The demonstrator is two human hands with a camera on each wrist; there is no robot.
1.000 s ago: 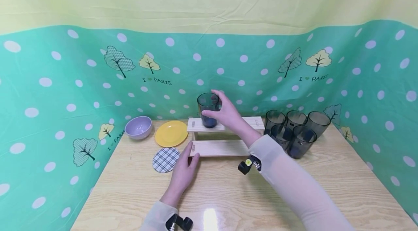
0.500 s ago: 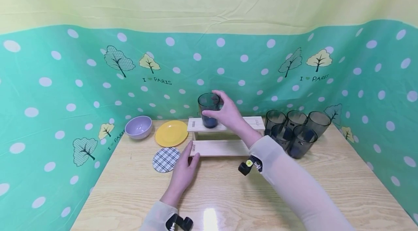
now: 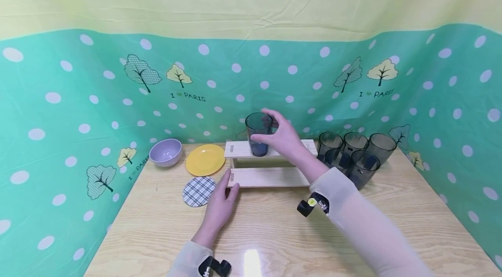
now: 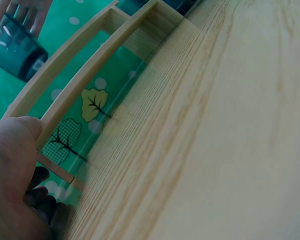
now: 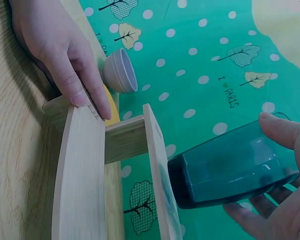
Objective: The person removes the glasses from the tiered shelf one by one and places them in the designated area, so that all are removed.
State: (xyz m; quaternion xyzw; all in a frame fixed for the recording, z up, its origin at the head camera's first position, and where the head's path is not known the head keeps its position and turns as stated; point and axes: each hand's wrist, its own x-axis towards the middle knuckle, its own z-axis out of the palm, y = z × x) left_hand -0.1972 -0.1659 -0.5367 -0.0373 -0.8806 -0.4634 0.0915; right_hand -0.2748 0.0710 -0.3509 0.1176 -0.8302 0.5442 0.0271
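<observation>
My right hand point(image 3: 284, 137) holds a tall dark see-through glass point(image 3: 259, 137), thumb on the near side and fingers behind. The glass stands upright at the upper board of a two-step wooden rack point(image 3: 270, 177), left of its middle. In the right wrist view, the base of the glass point(image 5: 230, 165) lies close against that board; whether it touches cannot be told. With thumb and fingers, my left hand point(image 3: 220, 205) grips the left end of the lower board. The left wrist view has the left thumb point(image 4: 27, 125) on the board's edge, with the fingers partly hidden.
Several matching dark glasses point(image 3: 362, 168) stand grouped right of the rack. On its left are a purple bowl point(image 3: 166, 153), a yellow plate point(image 3: 205, 160) and a checked round coaster point(image 3: 198, 191) beside my left hand. A dotted green cloth point(image 3: 219, 63) hangs behind the table.
My right hand and the glass have shifted a little to the right along the upper board, during the last half second. The left hand stays on the rack.
</observation>
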